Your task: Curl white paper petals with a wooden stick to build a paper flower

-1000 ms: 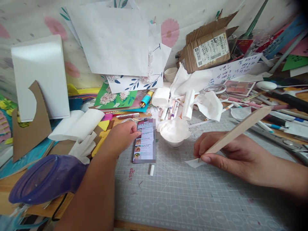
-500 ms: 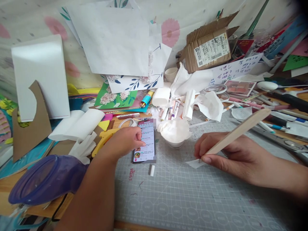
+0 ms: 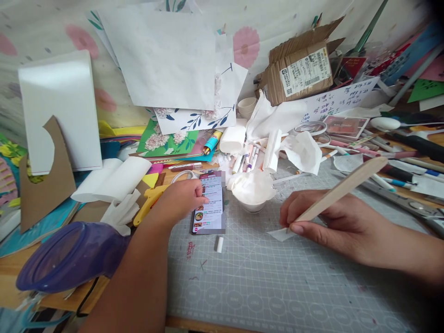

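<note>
My left hand [image 3: 185, 199] is over the left edge of a lit phone [image 3: 212, 208], its thumb over the screen and its fingers curled in, with nothing seen in them. The phone lies on a grey cutting mat [image 3: 249, 268]. My right hand [image 3: 322, 222] rests at the right of the mat, closed around a flat wooden stick [image 3: 343, 189] that slants up to the right. A small piece of white paper [image 3: 280, 234] lies under its fingertips. Between the hands stands a small bowl [image 3: 253, 192] covered with white, paper-like material.
A short white cap [image 3: 219, 244] lies below the phone. Markers [image 3: 248, 158] and crumpled white paper [image 3: 303, 150] lie behind the bowl. A purple translucent container [image 3: 69, 256] and a yellow tool [image 3: 149, 203] are at left. Behind stands a cardboard box [image 3: 298, 69]; scissors [image 3: 412, 203] lie at right.
The list on the phone screen has shifted upward. My left hand has moved very slightly, still over the phone's left edge. My right hand keeps its hold on the stick.
</note>
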The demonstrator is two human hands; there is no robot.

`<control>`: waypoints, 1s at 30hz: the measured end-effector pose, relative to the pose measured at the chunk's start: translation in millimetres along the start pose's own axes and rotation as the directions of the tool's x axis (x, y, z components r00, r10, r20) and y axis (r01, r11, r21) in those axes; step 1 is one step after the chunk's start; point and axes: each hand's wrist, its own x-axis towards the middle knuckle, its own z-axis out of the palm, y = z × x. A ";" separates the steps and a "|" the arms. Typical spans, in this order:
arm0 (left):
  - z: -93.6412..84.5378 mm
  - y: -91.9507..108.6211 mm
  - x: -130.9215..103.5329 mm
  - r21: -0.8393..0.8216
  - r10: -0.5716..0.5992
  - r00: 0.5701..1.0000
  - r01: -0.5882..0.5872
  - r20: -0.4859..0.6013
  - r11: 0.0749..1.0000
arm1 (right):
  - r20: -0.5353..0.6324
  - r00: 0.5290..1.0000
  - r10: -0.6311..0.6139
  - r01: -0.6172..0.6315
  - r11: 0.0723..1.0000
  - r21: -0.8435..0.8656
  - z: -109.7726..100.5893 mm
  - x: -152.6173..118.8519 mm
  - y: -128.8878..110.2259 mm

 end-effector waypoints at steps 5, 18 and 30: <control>-0.7 -3.7 0.4 -0.008 -0.007 0.998 0.007 -0.070 1.000 | -0.008 1.000 -0.008 0.008 1.000 0.000 -0.7 -0.8 -0.6; -5.1 -4.7 -4.3 -0.074 0.043 0.999 -0.041 0.023 0.996 | -0.016 1.000 -0.025 0.025 1.000 -0.013 0.0 -0.5 1.6; -3.8 3.3 -3.3 -0.014 0.049 0.998 -0.048 0.046 0.999 | -0.017 0.999 -0.029 0.028 0.999 -0.020 -0.1 -0.2 0.5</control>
